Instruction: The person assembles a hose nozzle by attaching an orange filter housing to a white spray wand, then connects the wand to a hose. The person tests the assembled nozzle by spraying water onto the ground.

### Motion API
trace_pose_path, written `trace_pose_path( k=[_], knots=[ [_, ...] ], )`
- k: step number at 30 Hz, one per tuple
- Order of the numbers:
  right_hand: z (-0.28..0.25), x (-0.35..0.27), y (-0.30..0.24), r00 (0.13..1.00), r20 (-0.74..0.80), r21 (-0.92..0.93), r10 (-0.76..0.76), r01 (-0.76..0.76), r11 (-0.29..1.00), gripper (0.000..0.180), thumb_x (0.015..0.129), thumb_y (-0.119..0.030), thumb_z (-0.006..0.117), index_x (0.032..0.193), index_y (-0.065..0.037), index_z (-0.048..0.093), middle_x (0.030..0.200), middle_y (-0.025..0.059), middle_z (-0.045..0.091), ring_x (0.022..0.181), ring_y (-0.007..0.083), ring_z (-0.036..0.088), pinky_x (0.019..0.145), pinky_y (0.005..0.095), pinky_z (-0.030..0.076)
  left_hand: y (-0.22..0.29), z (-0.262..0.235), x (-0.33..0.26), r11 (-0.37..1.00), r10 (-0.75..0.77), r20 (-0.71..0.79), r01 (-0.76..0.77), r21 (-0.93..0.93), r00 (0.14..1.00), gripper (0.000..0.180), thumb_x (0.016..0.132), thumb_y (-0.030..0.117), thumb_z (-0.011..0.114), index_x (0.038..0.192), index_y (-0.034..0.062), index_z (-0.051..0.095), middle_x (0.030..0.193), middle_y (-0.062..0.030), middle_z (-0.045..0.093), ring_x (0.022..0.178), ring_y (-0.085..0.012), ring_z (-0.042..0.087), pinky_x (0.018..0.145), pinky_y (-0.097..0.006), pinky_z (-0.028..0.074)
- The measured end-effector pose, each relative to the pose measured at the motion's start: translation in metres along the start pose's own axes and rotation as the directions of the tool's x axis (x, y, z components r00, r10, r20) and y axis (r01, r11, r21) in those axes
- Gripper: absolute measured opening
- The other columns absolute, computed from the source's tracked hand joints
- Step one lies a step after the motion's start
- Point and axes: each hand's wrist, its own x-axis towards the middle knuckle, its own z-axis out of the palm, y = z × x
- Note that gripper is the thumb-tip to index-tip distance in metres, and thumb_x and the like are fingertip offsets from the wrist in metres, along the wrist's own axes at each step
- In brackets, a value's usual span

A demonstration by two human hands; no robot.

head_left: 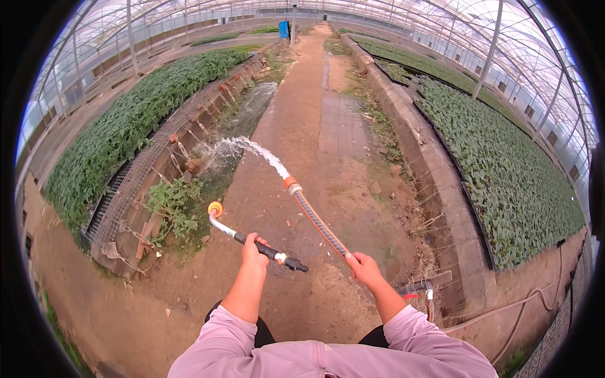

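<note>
My left hand (pixel 254 249) is wrapped round the black grip of a watering wand (pixel 224 228). The wand has a bent silver neck and a round orange-yellow head at its far left end; its black tail end points right, joined to nothing. In my right hand (pixel 363 267) is a clear hose (pixel 320 228) with a dark braided stripe and orange edges. An orange and white connector (pixel 292 184) caps the hose's far end. Out of it a stream of water (pixel 255 148) arcs left and splashes by the bed's edge. Hose and wand are apart.
A concrete path (pixel 302 107) runs ahead between low kerbs. Dense seedling beds stand left (pixel 151 101) and right (pixel 504 170). By my right arm is a pipe with a red valve handle (pixel 409 296). A weedy plant (pixel 174 205) grows at the left; a blue container (pixel 283 29) stands far off.
</note>
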Motion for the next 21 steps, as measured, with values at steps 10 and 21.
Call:
trace_pose_path(
  k=[10, 21],
  knots=[
    [-0.001, -0.014, -0.026, 0.988, 0.148, 0.026, 0.052, -0.057, 0.998, 0.043, 0.086, -0.048, 0.053, 0.086, -0.006, 0.062, 0.056, 0.0002, 0.051, 0.049, 0.0094, 0.049, 0.047, 0.0265, 0.04, 0.001, -0.004, 0.005, 1.0, 0.0, -0.021, 0.0, -0.012, 1.0, 0.015, 0.08, 0.014, 0.055, 0.07, 0.0125, 0.044, 0.057, 0.0018, 0.044, 0.049, -0.0115, 0.046, 0.05, -0.028, 0.037],
    [0.0, -0.015, -0.027, 0.964, 0.258, 0.187, 0.056, -0.107, 0.977, 0.036, 0.09, -0.04, 0.052, 0.083, -0.006, 0.057, 0.052, -0.0009, 0.046, 0.041, 0.0072, 0.041, 0.038, 0.0213, 0.032, 0.0, -0.001, 0.0, 0.998, 0.023, -0.041, -0.025, -0.059, 0.999, 0.012, 0.08, 0.012, 0.058, 0.078, 0.0095, 0.046, 0.06, -0.0011, 0.046, 0.051, -0.0139, 0.048, 0.049, -0.03, 0.039]
  ],
)
